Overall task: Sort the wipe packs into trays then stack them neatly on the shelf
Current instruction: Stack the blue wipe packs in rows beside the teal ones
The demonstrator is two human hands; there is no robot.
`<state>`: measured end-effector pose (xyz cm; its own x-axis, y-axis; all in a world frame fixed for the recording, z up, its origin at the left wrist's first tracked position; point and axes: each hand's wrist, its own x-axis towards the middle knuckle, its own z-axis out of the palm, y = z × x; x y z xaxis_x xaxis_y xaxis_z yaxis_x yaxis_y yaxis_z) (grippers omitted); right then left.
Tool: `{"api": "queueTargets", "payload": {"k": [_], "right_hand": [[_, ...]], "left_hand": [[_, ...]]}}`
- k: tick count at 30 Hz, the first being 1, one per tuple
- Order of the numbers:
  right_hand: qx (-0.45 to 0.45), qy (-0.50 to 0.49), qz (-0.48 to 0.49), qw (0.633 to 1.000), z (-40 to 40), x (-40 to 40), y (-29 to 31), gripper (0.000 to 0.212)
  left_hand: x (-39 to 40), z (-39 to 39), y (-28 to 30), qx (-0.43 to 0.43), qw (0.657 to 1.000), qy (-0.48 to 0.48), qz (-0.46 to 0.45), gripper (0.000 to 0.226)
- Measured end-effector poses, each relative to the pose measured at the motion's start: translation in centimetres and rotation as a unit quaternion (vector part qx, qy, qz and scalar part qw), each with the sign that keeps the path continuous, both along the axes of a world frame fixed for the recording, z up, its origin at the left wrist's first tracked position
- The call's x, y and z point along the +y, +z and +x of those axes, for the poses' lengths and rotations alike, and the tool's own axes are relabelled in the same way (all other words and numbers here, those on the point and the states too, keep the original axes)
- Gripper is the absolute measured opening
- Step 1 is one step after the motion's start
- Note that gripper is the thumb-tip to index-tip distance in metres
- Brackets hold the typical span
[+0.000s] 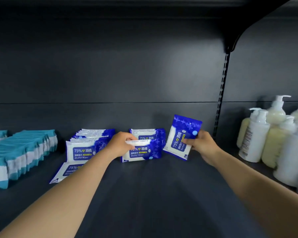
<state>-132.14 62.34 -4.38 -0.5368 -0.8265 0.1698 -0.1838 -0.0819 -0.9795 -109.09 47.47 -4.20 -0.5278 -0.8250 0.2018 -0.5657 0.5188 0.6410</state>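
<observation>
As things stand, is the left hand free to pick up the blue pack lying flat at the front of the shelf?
Probably not yet: the left hand already holds an upright pack by its top edge. The flat pack lies unobstructed beside the forearm.

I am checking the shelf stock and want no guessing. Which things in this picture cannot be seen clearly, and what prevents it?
- Pump bottles, head view: motion blur and the right edge; labels unreadable, count unsure.
- Teal packs: cut by the left edge; total unknown.
- Left row of blue packs: the left forearm covers the lying pack; rear ones overlap.
- Pack in the left hand: fingers hide its print.
- Pack in the right hand: small print too fine.
</observation>
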Motion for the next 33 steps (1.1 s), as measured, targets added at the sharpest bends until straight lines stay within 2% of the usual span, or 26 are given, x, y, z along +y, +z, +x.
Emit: {"api": "queueTargets", "payload": {"k": [2,5,9,13,15,20,25,29,31,33], "right_hand": [[-0.090,0.000,-0.034,0.995,0.1,-0.1,-1.6,0.027],[-0.176,-0.001,-0.067,0.982,-0.2,0.0,-3.6,0.027],[-0.212,0.007,-0.095,0.973,-1.6,0.1,-4.7,0.030],[-0.203,0.023,-0.100,0.974,-1.9,-0.3,-4.8,0.032],[-0.202,0.024,-0.103,0.974,-2.0,-0.5,-4.6,0.031],[-0.185,0.039,-0.078,0.979,-3.1,0.3,-3.9,0.031],[-0.156,0.048,-0.029,0.986,-4.0,1.6,-2.4,0.019],[-0.069,0.022,0.026,0.997,-4.1,2.1,-2.1,0.011],[-0.067,0.012,0.009,0.998,-3.9,1.8,-2.2,0.009],[-0.105,-0.014,-0.037,0.994,-3.6,1.2,-2.7,0.009]], "left_hand": [[-0.7,-0.5,-0.1,0.034,0.999,-0.002,0.014,0.030],[-1.3,-0.9,-0.3,0.082,0.995,-0.011,0.056,0.030],[-1.8,-1.2,-1.2,0.164,0.981,-0.017,0.106,0.035],[-2.2,-1.2,-2.9,0.255,0.957,-0.011,0.136,0.044],[-2.5,-1.2,-3.4,0.269,0.954,-0.011,0.131,0.046],[-2.9,-1.7,-3.5,0.262,0.958,-0.010,0.113,0.045],[-3.4,-2.5,-3.9,0.264,0.961,0.002,0.089,0.037],[-4.6,-3.1,-3.6,0.241,0.969,0.003,0.055,0.034],[-5.2,-3.2,-3.6,0.227,0.973,0.004,0.046,0.033],[-5.5,-3.3,-3.8,0.224,0.974,0.006,0.038,0.034]]}}
